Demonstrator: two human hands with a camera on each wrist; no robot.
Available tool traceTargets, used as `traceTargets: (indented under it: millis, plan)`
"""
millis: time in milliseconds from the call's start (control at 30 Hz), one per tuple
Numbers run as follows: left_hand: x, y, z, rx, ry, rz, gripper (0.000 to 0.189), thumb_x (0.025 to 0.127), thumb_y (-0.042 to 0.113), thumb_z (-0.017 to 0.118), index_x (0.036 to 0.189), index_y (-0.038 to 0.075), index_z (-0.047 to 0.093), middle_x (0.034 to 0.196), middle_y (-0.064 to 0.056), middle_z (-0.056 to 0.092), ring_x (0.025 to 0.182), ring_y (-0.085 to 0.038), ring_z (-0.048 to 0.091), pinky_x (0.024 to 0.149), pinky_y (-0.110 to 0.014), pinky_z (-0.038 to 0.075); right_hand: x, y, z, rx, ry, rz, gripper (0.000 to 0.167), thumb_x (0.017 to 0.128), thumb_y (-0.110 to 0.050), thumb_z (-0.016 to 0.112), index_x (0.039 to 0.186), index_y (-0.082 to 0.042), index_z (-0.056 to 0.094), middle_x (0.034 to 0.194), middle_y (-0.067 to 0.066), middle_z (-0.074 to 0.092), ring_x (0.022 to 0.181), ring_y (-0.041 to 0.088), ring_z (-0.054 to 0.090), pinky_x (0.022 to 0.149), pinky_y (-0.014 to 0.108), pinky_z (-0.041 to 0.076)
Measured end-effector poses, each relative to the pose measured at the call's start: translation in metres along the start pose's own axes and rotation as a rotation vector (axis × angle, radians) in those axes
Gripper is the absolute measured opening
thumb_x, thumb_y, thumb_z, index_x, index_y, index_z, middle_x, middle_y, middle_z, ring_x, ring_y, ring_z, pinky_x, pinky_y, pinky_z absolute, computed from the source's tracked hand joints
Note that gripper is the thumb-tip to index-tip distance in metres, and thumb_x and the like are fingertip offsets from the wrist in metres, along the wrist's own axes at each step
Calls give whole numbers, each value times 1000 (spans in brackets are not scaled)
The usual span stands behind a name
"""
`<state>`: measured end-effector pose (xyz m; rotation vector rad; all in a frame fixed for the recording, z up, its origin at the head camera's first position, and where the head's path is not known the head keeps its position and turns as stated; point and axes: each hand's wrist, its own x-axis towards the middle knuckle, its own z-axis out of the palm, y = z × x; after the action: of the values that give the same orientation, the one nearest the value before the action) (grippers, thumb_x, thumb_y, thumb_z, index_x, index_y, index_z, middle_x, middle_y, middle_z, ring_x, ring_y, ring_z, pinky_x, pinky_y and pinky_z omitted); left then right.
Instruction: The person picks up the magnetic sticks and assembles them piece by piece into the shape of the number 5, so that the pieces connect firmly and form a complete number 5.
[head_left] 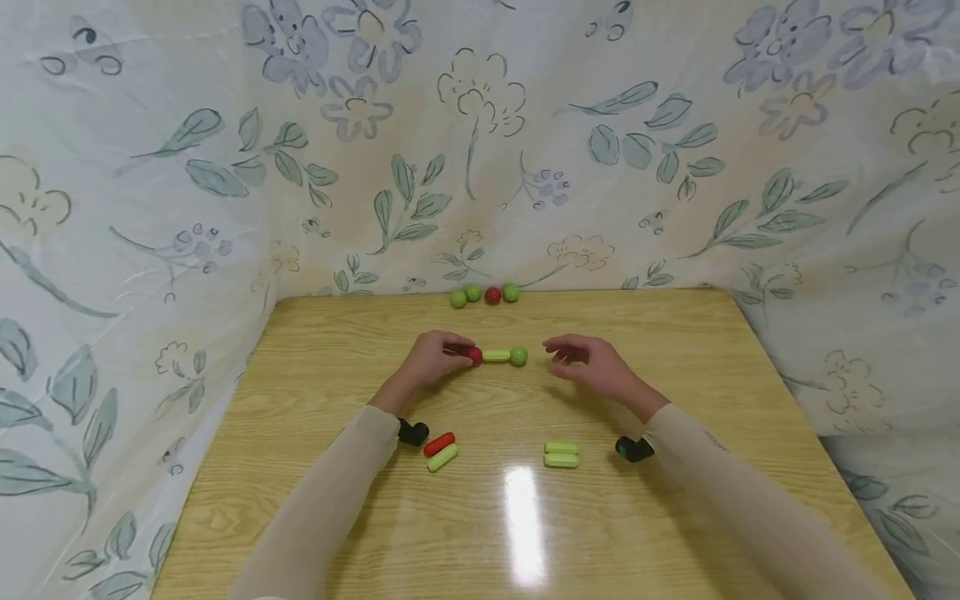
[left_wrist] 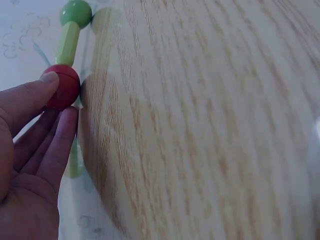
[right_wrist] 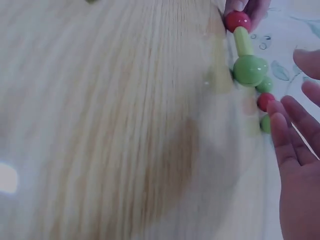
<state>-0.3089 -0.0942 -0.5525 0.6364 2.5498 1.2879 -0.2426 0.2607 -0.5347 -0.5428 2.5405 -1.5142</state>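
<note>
A red ball [left_wrist: 65, 87], a yellow-green stick [head_left: 496, 356] and a green ball [head_left: 518, 356] are joined in a row on the table. My left hand [head_left: 437, 357] pinches the red ball between thumb and fingers at the row's left end. To the right of the green ball, a short gap away, my right hand [head_left: 588, 360] hovers above the wood, its fingers loosely bent and holding nothing. In the right wrist view its fingers [right_wrist: 295, 130] are spread apart from the thumb.
Along the table's back edge lie several loose balls, green [head_left: 458, 298] and one red [head_left: 492, 295]. Nearer me are a red stick [head_left: 439, 444] beside a yellow-green stick [head_left: 442, 457], and two more yellow-green sticks [head_left: 562, 459] to the right. Flowered cloth [head_left: 480, 150] hangs behind the wooden table [head_left: 300, 500].
</note>
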Motion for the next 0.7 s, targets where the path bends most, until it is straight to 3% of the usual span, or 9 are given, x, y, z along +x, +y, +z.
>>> traceTargets:
  millis: [200, 400, 533, 700]
  plan:
    - [-1, 1, -2, 5, -16, -4, 34, 100, 18, 83, 132, 9, 79, 126, -8, 76, 112, -23, 70, 98, -41, 58, -19, -6, -5, -12, -101, -30, 43, 100, -5, 79, 141, 0, 69, 134, 21, 70, 115, 34, 68, 103, 52, 54]
    - [-1, 1, -4, 9, -20, -6, 34, 99, 15, 83, 132, 8, 78, 127, -9, 76, 112, -24, 71, 97, -40, 59, -30, -11, -3, -30, -207, -40, 44, 99, -3, 79, 142, -2, 69, 124, 16, 73, 113, 32, 66, 100, 41, 56]
    - [-1, 0, -4, 5, -29, 6, 35, 99, 16, 83, 132, 6, 78, 125, -9, 76, 112, -24, 72, 98, -39, 58, -39, -10, -5, -54, -238, -57, 44, 98, -2, 80, 141, -4, 70, 123, 13, 74, 112, 31, 68, 97, 39, 57]
    - [-2, 1, -3, 2, -20, 6, 34, 99, 16, 83, 132, 6, 78, 123, -8, 77, 113, -24, 72, 100, -40, 58, -50, -8, -7, -62, -275, -18, 45, 99, -2, 79, 142, -9, 71, 123, 10, 74, 112, 29, 68, 97, 36, 57]
